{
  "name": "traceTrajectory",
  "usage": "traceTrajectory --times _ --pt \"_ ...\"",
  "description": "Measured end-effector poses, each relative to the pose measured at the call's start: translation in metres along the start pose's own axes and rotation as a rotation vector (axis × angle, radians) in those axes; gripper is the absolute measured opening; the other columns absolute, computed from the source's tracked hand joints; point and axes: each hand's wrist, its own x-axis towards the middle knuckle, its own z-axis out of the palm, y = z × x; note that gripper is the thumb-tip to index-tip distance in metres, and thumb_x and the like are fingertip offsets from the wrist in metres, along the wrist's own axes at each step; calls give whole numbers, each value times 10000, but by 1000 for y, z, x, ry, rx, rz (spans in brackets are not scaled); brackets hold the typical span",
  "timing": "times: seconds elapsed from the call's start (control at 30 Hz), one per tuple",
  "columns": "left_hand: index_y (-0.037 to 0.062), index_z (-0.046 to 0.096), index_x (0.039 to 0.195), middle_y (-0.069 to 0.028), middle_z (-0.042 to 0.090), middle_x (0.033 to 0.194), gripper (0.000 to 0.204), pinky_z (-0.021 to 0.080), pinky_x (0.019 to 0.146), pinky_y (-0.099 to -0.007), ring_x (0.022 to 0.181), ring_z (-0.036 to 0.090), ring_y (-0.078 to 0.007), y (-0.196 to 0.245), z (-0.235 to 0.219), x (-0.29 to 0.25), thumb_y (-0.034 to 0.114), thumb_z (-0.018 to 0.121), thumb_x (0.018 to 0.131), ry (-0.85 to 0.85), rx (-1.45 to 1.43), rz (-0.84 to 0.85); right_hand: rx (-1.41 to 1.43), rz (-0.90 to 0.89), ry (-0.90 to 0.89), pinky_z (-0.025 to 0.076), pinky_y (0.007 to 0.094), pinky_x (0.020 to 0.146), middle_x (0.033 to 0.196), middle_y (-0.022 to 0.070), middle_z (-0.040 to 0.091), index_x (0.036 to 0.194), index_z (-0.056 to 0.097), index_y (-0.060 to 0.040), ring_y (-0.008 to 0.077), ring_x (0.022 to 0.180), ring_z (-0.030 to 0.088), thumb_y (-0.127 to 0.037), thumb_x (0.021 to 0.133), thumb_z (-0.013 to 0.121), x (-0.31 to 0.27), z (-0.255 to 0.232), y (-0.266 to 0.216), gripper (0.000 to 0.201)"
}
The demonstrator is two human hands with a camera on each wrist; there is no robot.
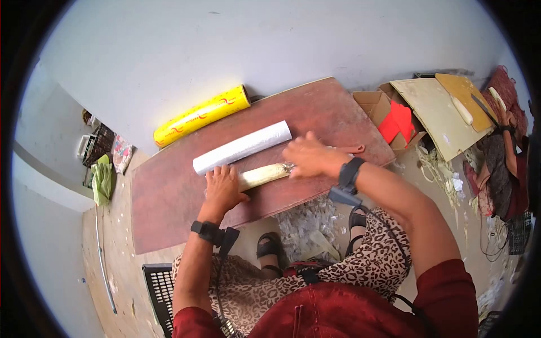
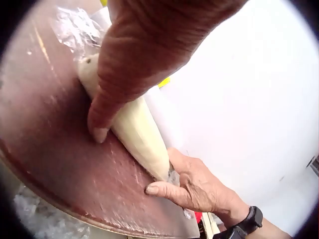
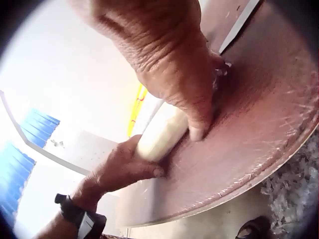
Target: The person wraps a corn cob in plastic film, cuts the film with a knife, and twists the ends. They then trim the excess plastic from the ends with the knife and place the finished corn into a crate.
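A long, pale, tapered vegetable (image 1: 262, 176) lies along the near part of the reddish-brown tabletop (image 1: 169, 208). My left hand (image 1: 222, 188) grips its thicker left end, thumb on the near side and fingers over the far side. My right hand (image 1: 310, 158) holds the narrow right end; in the left wrist view, thumb and fingers straddle that tip. Clear plastic film (image 2: 77, 30) bunches past the thick end, and a bit of film shows at the right fingers. Behind the vegetable lies a white roll of film (image 1: 242, 147). Both palms hide the vegetable's ends.
A yellow printed roll (image 1: 203, 115) lies at the table's back edge by the wall. Right of my right hand is a knife with a brown handle (image 1: 356, 149). A cardboard box (image 1: 372, 107) stands off the right side, a black crate (image 1: 158, 293) at the near left.
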Motion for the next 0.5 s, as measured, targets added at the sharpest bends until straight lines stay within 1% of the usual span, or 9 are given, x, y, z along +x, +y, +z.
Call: traceTrajectory --times 0.03,0.1,0.13,0.17,0.23,0.27,0.37,0.47,0.5 --pt "35 546 1176 -157 567 1171 753 343 984 -479 1162 490 -337 4 1 -2 404 858 599 43 -37 9 60 27 49 362 506 861 1068 128 590 1031 559 -64 323 1061 527 -382 824 685 -8 -2 13 399" --pt "36 523 1207 -149 549 1172 772 331 987 -492 1161 481 -320 13 2 -1 382 861 606 138 -109 28 156 226 14 344 518 871 1092 124 557 1015 564 -89 311 1118 486 -320 825 678 -23 -7 38 320" --pt "37 487 1236 -142 549 1171 723 322 1006 -497 1158 487 -314 17 1 -2 323 831 668 166 -157 61 188 280 -31 354 552 901 1116 129 569 1048 573 -83 321 1103 509 -312 826 688 -33 -7 49 339" --pt "38 485 1239 -139 548 1172 702 319 1013 -501 1155 489 -312 19 5 -2 305 820 684 162 -172 77 219 334 -76 363 586 931 1140 134 582 1082 582 -76 331 1088 533 -304 828 699 -42 -7 58 361" --pt "39 482 1245 -133 545 1174 660 314 1026 -509 1149 493 -308 22 14 -5 270 797 714 156 -204 103 318 350 -78 362 594 910 1110 126 583 1025 573 -86 329 1071 532 -274 816 711 -54 6 76 313" --pt "40 490 1242 -128 542 1199 596 305 1046 -518 1159 493 -302 23 16 -8 233 763 749 180 -188 95 368 356 -80 361 598 900 1095 122 583 997 569 -91 328 1063 532 -260 810 717 -56 16 83 292" --pt "32 497 1246 -137 537 1233 576 298 1062 -513 1192 481 -308 21 29 -12 219 745 760 275 -212 88 407 333 3 368 599 855 1019 120 587 916 554 -82 339 1018 546 -228 784 735 -58 25 92 268" --pt "24 485 1268 -160 516 1274 579 301 1065 -502 1225 460 -317 28 32 -17 185 723 765 313 -241 39 525 289 54 412 534 805 982 136 591 891 567 -72 351 964 563 -193 767 736 -57 31 100 242" --pt "27 478 1273 -170 507 1276 590 303 1064 -497 1221 456 -331 28 33 -19 170 729 758 342 -261 36 478 289 72 424 513 786 965 145 590 887 567 -66 361 940 565 -175 774 720 -55 35 102 219"
